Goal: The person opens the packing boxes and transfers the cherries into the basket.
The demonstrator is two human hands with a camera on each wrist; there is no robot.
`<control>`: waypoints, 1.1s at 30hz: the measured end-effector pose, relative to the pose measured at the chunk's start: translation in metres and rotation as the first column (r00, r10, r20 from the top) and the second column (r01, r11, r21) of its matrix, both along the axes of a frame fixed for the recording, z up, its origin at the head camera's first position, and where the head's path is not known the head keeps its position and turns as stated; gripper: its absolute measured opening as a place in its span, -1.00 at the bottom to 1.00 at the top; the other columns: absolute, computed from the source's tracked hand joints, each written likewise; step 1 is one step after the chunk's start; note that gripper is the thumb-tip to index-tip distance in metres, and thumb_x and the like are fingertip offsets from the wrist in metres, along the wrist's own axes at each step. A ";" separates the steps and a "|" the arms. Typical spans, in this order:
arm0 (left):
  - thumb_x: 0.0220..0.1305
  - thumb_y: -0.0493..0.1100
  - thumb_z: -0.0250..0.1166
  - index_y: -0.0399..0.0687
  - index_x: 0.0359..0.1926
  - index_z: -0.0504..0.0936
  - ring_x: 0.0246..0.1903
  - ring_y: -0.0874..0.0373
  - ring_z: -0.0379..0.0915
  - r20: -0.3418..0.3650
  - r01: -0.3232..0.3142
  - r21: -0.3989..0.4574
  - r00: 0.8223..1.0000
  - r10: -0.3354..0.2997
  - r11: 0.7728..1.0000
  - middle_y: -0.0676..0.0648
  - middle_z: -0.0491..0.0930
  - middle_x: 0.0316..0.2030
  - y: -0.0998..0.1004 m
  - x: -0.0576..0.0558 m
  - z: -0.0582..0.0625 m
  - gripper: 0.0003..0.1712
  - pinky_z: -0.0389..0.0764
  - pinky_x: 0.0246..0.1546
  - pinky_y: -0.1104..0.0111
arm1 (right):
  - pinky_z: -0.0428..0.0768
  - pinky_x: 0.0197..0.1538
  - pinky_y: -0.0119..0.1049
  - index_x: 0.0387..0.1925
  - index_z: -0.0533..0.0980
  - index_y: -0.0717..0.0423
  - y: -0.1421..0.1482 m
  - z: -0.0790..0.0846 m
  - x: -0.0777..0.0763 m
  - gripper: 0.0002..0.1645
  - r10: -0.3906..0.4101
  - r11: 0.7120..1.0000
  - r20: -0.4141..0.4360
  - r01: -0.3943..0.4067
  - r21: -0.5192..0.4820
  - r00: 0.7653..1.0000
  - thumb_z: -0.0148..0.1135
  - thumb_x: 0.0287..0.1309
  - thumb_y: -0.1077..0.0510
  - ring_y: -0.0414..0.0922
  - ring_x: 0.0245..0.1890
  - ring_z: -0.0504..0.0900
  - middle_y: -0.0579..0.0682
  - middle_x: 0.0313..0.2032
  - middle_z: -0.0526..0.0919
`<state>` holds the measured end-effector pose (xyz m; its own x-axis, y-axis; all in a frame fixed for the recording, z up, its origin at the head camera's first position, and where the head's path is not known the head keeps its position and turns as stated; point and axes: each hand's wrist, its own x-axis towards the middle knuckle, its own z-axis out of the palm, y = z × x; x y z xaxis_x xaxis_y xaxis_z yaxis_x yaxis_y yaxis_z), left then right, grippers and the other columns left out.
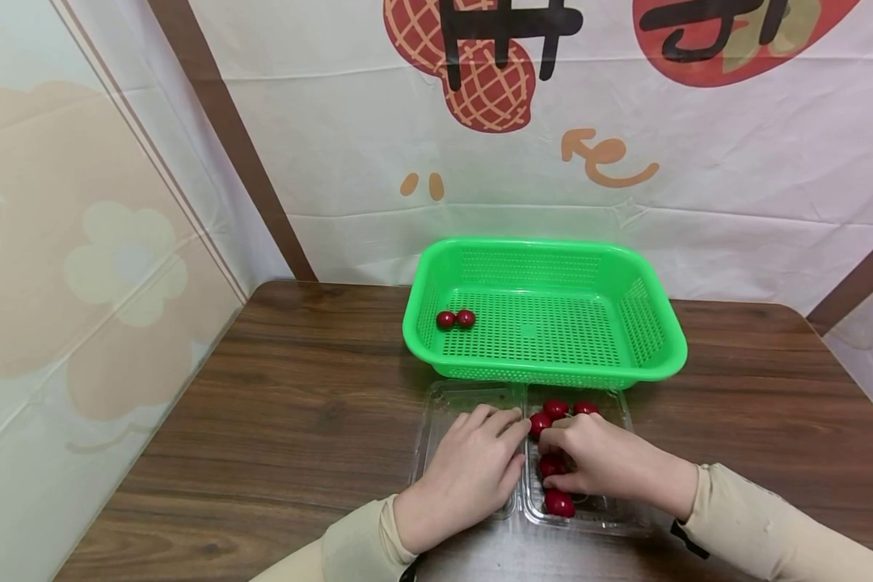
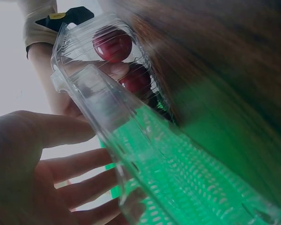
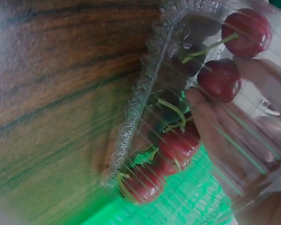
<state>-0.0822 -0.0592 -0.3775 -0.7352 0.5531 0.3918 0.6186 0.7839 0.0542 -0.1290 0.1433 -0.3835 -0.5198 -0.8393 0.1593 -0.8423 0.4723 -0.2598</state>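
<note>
A clear plastic clamshell box lies opened out on the table, its lid half to the left. My left hand rests over the lid and the fold in the middle, fingers loosely extended. Inside the right half, my right hand pinches a dark red cherry between thumb and fingers. Another cherry lies just nearer the front, and several more, such as one cherry, sit toward the back. Green stems show through the box wall in the right wrist view.
Behind the box stands a green plastic basket with two cherries at its left side. The brown wooden table extends to both sides. A printed cloth hangs behind, and another covers the left side.
</note>
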 end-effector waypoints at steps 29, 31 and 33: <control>0.13 -0.03 0.20 -0.04 -0.02 0.60 -0.03 0.08 0.40 -0.003 0.008 0.016 1.000 -0.008 1.000 -0.05 0.58 0.00 0.000 0.000 0.000 -0.61 0.50 -0.16 0.25 | 0.47 -0.51 -0.58 -0.35 0.60 0.08 0.014 0.026 0.005 -0.75 -0.025 0.993 -0.025 0.022 -0.116 0.999 0.36 -0.14 0.08 -0.39 -0.54 0.45 -0.19 -0.42 0.58; 0.13 -0.03 0.20 -0.04 -0.02 0.60 -0.03 0.08 0.40 -0.004 0.009 0.017 1.000 -0.009 1.000 -0.05 0.58 0.00 0.000 0.000 0.000 -0.61 0.50 -0.16 0.25 | 0.48 -0.49 -0.58 -0.34 0.61 0.07 0.015 0.027 0.005 -0.75 -0.027 0.993 -0.034 0.023 -0.120 0.999 0.35 -0.14 0.07 -0.39 -0.53 0.45 -0.19 -0.41 0.59; 0.13 -0.03 0.20 -0.04 -0.02 0.60 -0.04 0.08 0.40 -0.005 0.009 0.017 1.000 -0.009 1.000 -0.05 0.58 0.00 0.000 0.000 0.000 -0.61 0.50 -0.16 0.25 | 0.49 -0.48 -0.58 -0.33 0.62 0.07 0.016 0.028 0.006 -0.74 -0.024 0.992 -0.033 0.019 -0.127 0.999 0.36 -0.14 0.08 -0.40 -0.52 0.45 -0.18 -0.39 0.59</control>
<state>-0.0825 -0.0595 -0.3772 -0.7283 0.5527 0.4051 0.6257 0.7774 0.0642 -0.1234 0.1591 -0.3551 -0.5297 -0.8000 0.2818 -0.8419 0.4554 -0.2895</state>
